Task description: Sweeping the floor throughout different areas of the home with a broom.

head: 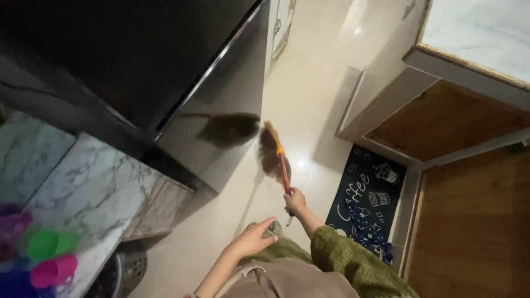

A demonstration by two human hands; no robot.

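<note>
My right hand grips the red handle of a broom. The broom's straw head touches the pale tiled floor just in front of a tall black glossy appliance, which mirrors it. My left hand hangs near my waist, fingers loosely apart, resting against my olive-green clothing and holding nothing.
A dark doormat with white drawings lies on the right by wooden cabinet doors. A marble counter on the left carries green and pink plastic cups. A dark perforated basket sits below it.
</note>
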